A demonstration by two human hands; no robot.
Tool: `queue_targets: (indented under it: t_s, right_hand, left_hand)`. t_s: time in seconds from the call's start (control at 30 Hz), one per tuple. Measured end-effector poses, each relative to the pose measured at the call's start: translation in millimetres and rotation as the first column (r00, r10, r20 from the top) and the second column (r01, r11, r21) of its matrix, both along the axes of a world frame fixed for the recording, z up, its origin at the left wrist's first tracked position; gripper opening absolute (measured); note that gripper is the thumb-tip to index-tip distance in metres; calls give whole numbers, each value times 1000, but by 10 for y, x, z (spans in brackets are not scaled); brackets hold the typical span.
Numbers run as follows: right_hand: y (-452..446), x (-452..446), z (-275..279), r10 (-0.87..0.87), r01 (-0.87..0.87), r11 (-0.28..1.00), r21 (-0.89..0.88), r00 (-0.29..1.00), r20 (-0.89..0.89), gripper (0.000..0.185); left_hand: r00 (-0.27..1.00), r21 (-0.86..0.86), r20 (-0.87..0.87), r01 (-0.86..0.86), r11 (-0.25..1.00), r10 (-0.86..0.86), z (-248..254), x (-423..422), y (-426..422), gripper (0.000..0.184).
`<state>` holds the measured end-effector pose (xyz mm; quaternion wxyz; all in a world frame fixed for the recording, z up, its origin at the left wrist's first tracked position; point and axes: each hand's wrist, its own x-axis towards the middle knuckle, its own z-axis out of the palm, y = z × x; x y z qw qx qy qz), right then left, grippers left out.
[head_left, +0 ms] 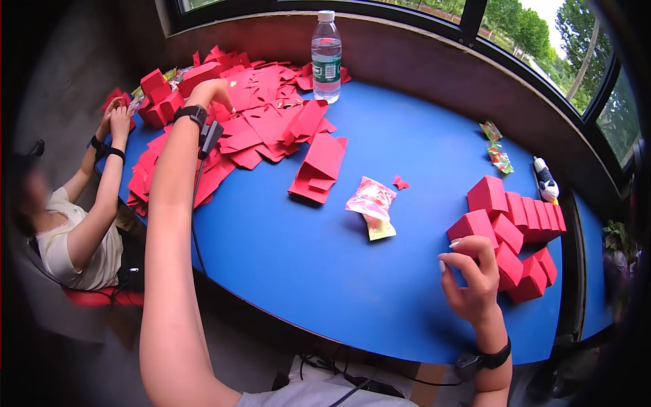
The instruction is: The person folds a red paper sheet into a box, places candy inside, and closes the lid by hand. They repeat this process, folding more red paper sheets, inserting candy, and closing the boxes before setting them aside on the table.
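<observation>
My left hand (215,93) reaches far across the table to a heap of flat red cardboard boxes (261,129). Its fingers point down at the heap and are mostly hidden behind the hand, so any grip is unclear. Over the right side, my right hand (475,278) hovers with bent, parted fingers and nothing visible in them. Right beside it stands a cluster of folded red boxes (487,195). Between my hands lie a partly folded red box (320,169), a pink snack packet (371,197) with a yellow packet (380,228) under it, and a small red scrap (401,182).
A water bottle (327,61) stands at the back, beside the heap. Green candy wrappers (497,149) and a white-and-dark tube-like item (544,181) lie at the back right. At left, another person's hands (116,119) work near red boxes. Windows line the far wall.
</observation>
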<state>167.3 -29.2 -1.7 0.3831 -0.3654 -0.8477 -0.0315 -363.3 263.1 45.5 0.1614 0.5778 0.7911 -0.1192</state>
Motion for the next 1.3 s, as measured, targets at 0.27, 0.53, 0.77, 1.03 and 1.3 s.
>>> queue_targets:
  t_s: [0.27, 0.53, 0.77, 1.03, 1.3]
  right_hand:
    - [-20, 10, -28, -11, 6, 994, -109, 999, -48, 19]
    - [-20, 28, -24, 1, -6, 997, -75, 997, -72, 19]
    - [-42, 30, 5, 14, -17, 999, -32, 996, -85, 16]
    - [-83, 37, -2, 47, -51, 998, -36, 993, -111, 11]
    - [-84, 62, -40, 88, -133, 935, -328, 985, -148, 27]
  left_hand:
    - [934, -239, 217, -230, 943, 283, -570, -360, -99, 68]
    - [968, -182, 240, -26, 983, 70, -110, 24, -348, 102]
    - [981, -82, -18, 192, 978, -194, -113, 599, -836, 91]
    - [778, 632, 243, 327, 702, -580, 828, 600, -1289, 22]
    - [386, 608, 682, 171, 775, -621, 505, 1650, -1732, 29]
